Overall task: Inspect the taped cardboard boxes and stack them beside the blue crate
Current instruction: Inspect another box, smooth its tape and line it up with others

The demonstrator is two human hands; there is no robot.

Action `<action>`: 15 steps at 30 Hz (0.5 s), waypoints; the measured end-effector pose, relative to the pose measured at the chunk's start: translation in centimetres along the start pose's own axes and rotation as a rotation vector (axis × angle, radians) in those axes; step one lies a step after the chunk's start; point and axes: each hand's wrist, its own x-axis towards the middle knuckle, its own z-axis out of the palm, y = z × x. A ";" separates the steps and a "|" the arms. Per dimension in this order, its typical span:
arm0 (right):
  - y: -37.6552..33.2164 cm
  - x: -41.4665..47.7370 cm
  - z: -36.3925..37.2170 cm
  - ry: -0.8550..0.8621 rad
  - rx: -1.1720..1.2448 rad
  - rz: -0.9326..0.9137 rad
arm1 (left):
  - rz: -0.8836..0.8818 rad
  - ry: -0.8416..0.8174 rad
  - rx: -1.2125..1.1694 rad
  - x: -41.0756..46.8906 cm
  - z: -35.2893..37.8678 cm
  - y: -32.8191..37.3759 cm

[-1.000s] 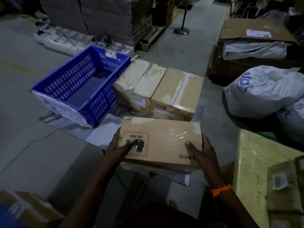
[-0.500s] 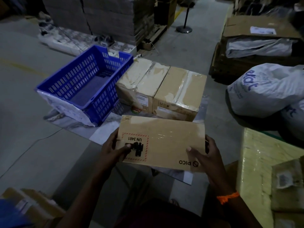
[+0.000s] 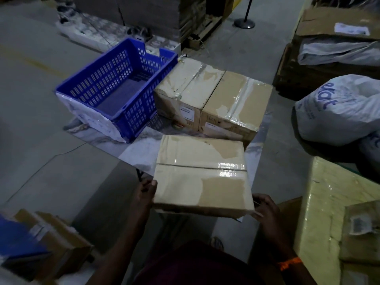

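Observation:
I hold a taped cardboard box (image 3: 201, 171) in front of me, its taped seam face turned up. My left hand (image 3: 144, 194) grips its near left edge and my right hand (image 3: 265, 212) grips its near right corner. Beyond it, two taped boxes stand side by side on the floor: the left floor box (image 3: 185, 85) touches the blue crate (image 3: 115, 89), and the right floor box (image 3: 236, 103) sits against the left one. The crate's inside looks bare.
White sacks (image 3: 339, 108) lie at the right, behind a yellow wrapped stack (image 3: 329, 206). More cartons (image 3: 55, 239) sit at my lower left. A pallet of stacked cardboard (image 3: 148, 15) and a post base (image 3: 244, 23) stand at the back. A white sheet (image 3: 139, 159) covers the floor beneath.
The held box has been rotated: the printed side with the red-bordered label no longer shows, and the taped seam face is now up. Both hands shifted to its near edge.

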 end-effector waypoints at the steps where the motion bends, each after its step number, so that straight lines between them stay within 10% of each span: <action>1: 0.4 -0.1 -0.1 -0.010 0.021 0.045 | 0.004 0.009 0.038 -0.4 0.0 -0.2; 15: -4.6 7.1 5.0 0.025 -0.162 -0.001 | 0.284 0.056 0.724 5.9 3.2 3.6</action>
